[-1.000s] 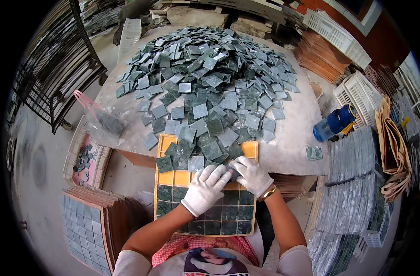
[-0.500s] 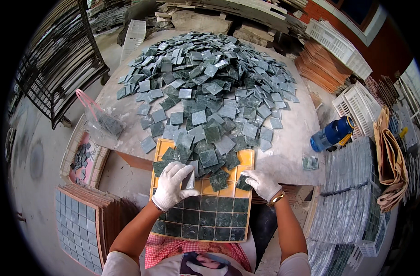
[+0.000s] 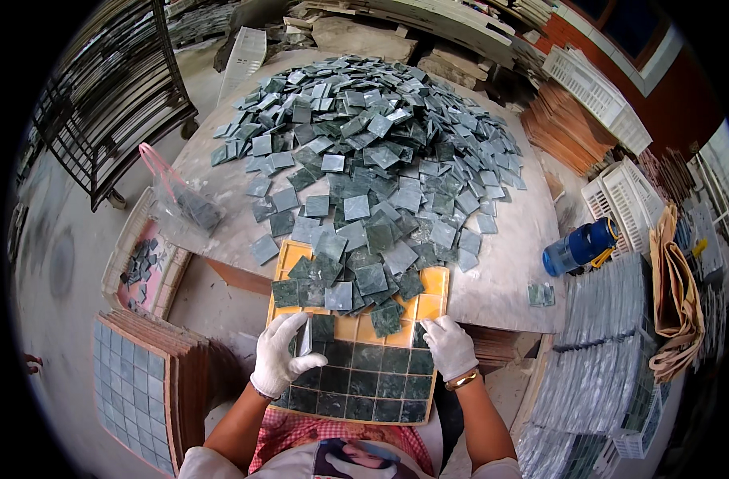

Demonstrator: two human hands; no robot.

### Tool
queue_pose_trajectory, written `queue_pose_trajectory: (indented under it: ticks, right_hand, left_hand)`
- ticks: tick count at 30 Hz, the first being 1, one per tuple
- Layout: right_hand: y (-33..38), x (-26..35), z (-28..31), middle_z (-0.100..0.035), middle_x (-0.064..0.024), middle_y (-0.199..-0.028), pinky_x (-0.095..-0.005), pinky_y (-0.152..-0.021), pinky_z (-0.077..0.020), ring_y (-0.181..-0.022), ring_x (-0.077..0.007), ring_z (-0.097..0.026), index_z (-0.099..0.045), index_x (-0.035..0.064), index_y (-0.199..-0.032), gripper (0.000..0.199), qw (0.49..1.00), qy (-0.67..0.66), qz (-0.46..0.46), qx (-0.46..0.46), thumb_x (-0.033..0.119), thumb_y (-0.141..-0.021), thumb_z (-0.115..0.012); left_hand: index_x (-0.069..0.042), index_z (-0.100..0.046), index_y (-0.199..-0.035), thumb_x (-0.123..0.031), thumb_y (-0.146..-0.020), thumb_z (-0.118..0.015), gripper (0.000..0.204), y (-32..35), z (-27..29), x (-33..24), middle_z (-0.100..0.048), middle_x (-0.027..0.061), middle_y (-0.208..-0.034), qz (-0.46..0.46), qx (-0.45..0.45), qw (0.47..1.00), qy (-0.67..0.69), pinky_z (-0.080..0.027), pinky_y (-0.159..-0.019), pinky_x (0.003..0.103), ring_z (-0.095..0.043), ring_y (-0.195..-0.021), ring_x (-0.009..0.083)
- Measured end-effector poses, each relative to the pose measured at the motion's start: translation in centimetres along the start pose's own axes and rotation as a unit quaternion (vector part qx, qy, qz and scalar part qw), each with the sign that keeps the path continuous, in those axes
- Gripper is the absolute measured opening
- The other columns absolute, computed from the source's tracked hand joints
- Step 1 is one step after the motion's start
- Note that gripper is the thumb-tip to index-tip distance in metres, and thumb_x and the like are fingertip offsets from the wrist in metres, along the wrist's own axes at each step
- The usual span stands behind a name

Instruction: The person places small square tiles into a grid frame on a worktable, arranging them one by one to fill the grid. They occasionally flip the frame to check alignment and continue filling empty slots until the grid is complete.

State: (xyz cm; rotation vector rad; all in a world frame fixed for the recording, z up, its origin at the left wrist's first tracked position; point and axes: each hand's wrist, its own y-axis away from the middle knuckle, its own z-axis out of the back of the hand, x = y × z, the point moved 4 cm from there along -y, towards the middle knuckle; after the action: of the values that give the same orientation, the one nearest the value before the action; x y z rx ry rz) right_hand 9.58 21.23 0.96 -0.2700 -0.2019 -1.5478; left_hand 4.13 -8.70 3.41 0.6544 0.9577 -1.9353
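A yellow gridded tray [image 3: 436,289] lies at the table's front edge, its near rows filled with dark green stone tiles [image 3: 364,383]. Loose tiles [image 3: 371,279] spill over its far part. My left hand [image 3: 280,358], in a white glove, is closed on a stone tile [image 3: 304,337] held on edge above the tray's left side. My right hand [image 3: 452,349], also gloved, has its fingertips pinched on a green tile [image 3: 419,335] at the right end of the row beyond the filled ones. That tile is partly hidden by the fingers.
A large heap of tiles [image 3: 356,120] covers the far table. A blue bottle [image 3: 576,247] and a small tile piece [image 3: 541,295] are at the right. A clear bag with pink handles [image 3: 185,206] sits left. Stacked tile sheets [image 3: 129,383] flank the table.
My right hand has brought its tile nearer to me, into the tray's right-end slot. The left hand has shifted left and down with its tile, uncovering tiles behind it. The view has shifted slightly.
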Motion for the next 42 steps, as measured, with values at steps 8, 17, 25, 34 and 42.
queue_pose_trajectory:
  ticks: [8,17,25,34,42]
  right_hand:
    - [-1.2,-0.4,1.0,-0.058,-0.0095,-0.117,-0.0370,-0.086,-0.0499,-0.102,-0.0269,-0.060,-0.058,0.0101,-0.119,0.044,0.994,-0.084,0.064,-0.016,0.017,-0.077,-0.069]
    - [-4.6,4.0,-0.3,-0.051,-0.0109,-0.120,-0.0384,-0.085,-0.0496,-0.102,-0.0299,-0.058,-0.052,0.0087,-0.123,0.058,0.984,-0.070,0.145,0.076,0.017,-0.070,-0.075]
    - [-2.2,1.7,0.0,-0.060,-0.0054,-0.071,-0.0252,-0.056,-0.0476,-0.059,-0.0095,-0.057,-0.059,-0.0052,-0.105,0.021,0.855,-0.495,-0.085,0.128,0.008,-0.090,-0.053]
    - [-0.6,4.4,1.5,-0.062,-0.0039,-0.093,-0.0323,-0.069,-0.0519,-0.081,-0.0215,-0.062,-0.065,0.0093,-0.098,0.024,0.981,-0.044,0.163,-0.096,0.016,-0.075,-0.070]
    - [2.0,5.0,-1.8,-0.061,-0.0043,-0.096,-0.0322,-0.069,-0.0512,-0.080,-0.0215,-0.063,-0.063,0.0078,-0.090,0.019,0.979,-0.085,0.151,-0.104,0.019,-0.077,-0.070]
  left_hand:
    - [0.001,-0.057,-0.109,-0.063,-0.058,-0.072,0.082,1.9,0.6,0.7,-0.060,0.0165,-0.089,0.036,0.028,0.999,0.009,-0.049,-0.071,0.039,-0.060,-0.080,0.0339]
    - [-0.001,-0.058,-0.112,-0.060,-0.059,-0.073,0.081,2.7,0.5,0.8,-0.061,0.0152,-0.090,0.030,0.075,0.997,-0.002,-0.049,-0.072,0.039,-0.060,-0.081,0.0341]
    - [0.001,-0.057,-0.114,-0.063,-0.064,-0.069,0.081,3.2,0.6,1.5,-0.060,0.0161,-0.091,0.095,0.095,0.989,0.067,-0.048,-0.071,0.037,-0.060,-0.080,0.0341]
    - [0.004,-0.057,-0.112,-0.059,-0.065,-0.071,0.080,3.2,0.3,0.6,-0.059,0.0159,-0.086,0.087,0.108,0.987,0.077,-0.048,-0.067,0.036,-0.059,-0.073,0.0310]
    - [0.001,-0.057,-0.113,-0.057,-0.066,-0.071,0.076,3.8,-0.7,0.6,-0.060,0.0158,-0.088,0.048,0.148,0.987,0.031,-0.049,-0.069,0.039,-0.060,-0.077,0.0338]
